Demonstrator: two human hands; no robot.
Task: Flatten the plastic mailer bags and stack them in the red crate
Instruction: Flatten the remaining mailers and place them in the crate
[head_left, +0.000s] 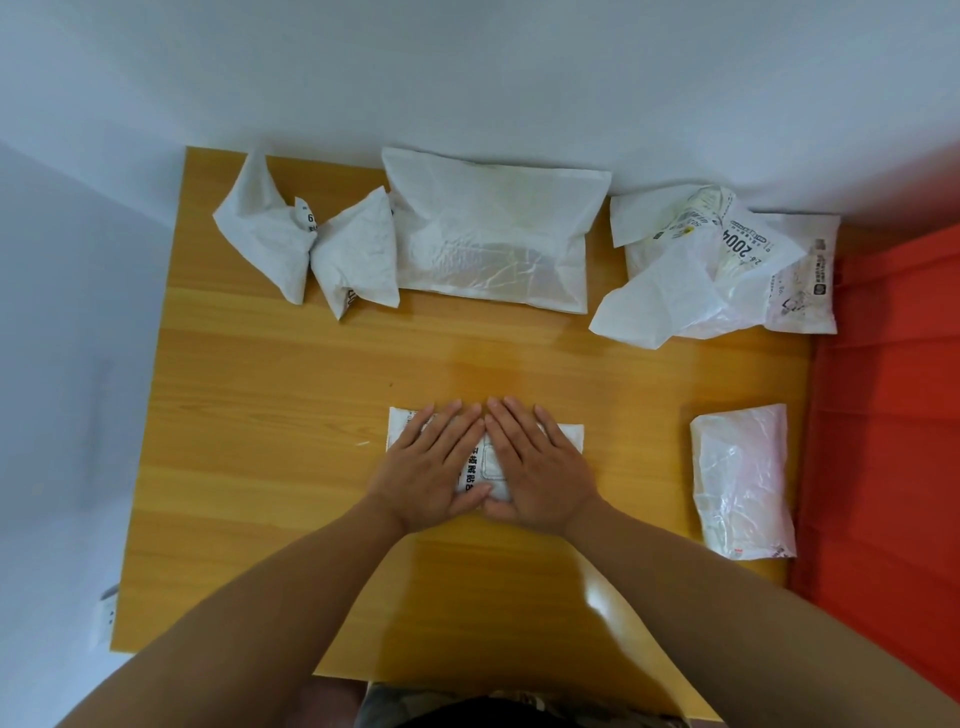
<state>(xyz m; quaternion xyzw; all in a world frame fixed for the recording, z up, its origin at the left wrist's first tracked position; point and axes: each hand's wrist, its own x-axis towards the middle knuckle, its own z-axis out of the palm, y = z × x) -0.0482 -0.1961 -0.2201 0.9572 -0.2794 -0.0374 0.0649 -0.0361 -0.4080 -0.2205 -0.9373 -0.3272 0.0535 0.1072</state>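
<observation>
Hands flat at lower centre: left hand (434, 462) and right hand (535, 462) side by side, fingers (511, 421) straight and close together, pressing printed mailer (480, 465) onto wooden surface (270, 395). Crumpled mailers (306, 249) upper left. Large flat mailer (493, 234) top centre. Rumpled pile (722, 265) upper right. Flattened mailer (743, 480) right, just beside red crate (893, 415) at right edge.

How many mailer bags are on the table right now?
6: two crumpled far left, one large far centre, a messy one far right, one near right, one under both hands. The messy one may hide more.
</observation>
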